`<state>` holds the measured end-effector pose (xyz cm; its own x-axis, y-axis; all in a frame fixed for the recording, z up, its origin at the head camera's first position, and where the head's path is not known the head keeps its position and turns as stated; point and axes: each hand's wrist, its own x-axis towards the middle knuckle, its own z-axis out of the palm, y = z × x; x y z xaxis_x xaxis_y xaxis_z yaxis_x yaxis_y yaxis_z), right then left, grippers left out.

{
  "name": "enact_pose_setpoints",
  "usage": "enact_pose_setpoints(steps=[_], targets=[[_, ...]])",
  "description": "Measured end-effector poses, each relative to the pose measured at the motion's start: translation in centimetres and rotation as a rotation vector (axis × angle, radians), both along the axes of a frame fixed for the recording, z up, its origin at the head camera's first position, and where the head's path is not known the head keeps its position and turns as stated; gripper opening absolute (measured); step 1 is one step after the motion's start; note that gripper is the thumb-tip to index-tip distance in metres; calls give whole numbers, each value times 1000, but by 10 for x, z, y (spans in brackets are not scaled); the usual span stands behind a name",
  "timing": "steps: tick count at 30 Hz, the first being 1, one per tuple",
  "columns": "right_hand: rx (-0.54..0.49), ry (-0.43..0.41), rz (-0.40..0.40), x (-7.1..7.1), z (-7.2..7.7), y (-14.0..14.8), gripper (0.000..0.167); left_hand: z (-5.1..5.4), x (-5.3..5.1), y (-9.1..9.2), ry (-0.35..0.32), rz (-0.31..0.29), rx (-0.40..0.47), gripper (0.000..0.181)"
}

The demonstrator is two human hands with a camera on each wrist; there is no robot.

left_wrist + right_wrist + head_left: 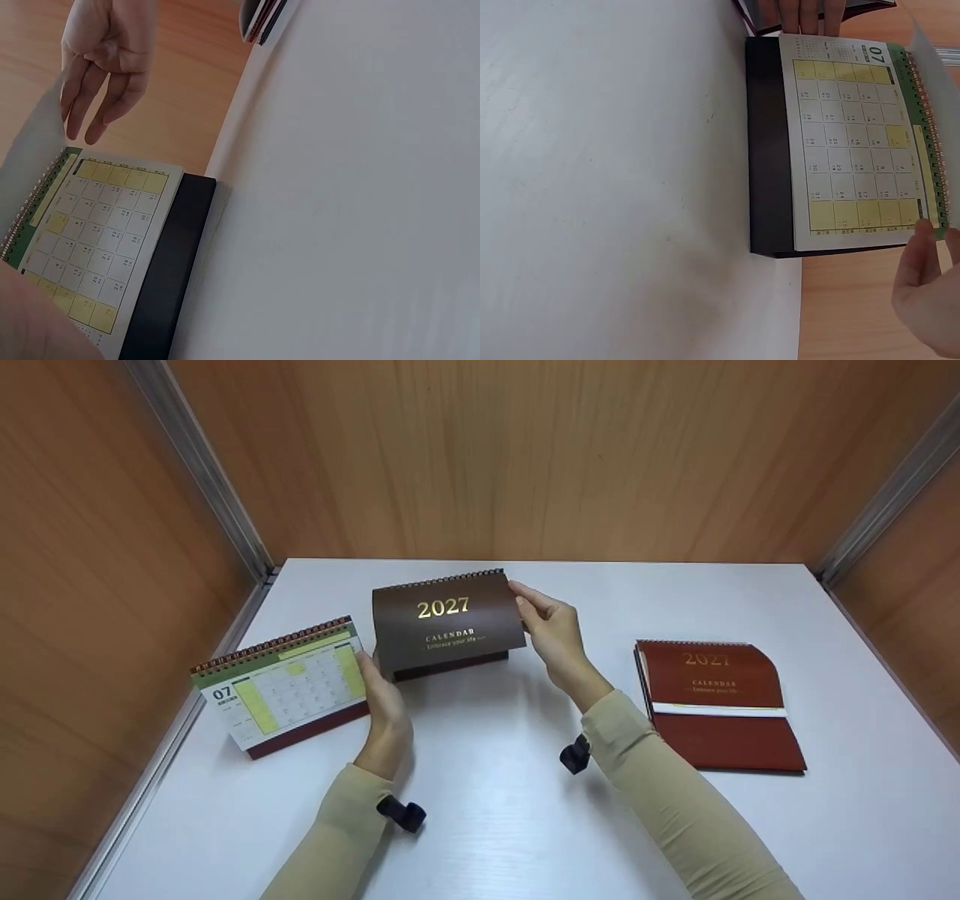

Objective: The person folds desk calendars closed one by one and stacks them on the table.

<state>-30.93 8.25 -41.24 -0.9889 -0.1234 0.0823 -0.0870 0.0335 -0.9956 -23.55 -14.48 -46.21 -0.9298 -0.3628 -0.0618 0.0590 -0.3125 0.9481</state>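
Observation:
A brown desk calendar (450,622) with gold 2027 lettering stands at the middle of the table. My right hand (556,639) pinches its cover by the right edge, holding it lifted off the pages. Under the raised cover, the right wrist view shows the July page (855,150) below the spiral binding (928,142). My left hand (386,716) rests against the calendar's left side; its fingertips (810,16) look straight and partly hidden there. Just left of that hand, a green-topped calendar (289,682) with a red base stands turned to July.
A red 2027 calendar (709,675) stands at the right, its cover curling up above a red base. Wooden panels (480,457) enclose the white table (480,810) at the back and sides, with metal rails (210,472) at the corners.

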Motion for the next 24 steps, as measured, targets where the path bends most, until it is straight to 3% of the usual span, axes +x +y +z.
enact_pose_setpoints(steps=[10,17,24], targets=[[-28,-4,0,-5,-11,3,35,1,0,2,-23,-4,-21,68],[-34,-9,-11,-4,-12,4,34,0,1,1,-45,-72,-120,65],[-35,-1,-12,-6,-14,2,34,-2,0,1,-51,-47,-127,65]])
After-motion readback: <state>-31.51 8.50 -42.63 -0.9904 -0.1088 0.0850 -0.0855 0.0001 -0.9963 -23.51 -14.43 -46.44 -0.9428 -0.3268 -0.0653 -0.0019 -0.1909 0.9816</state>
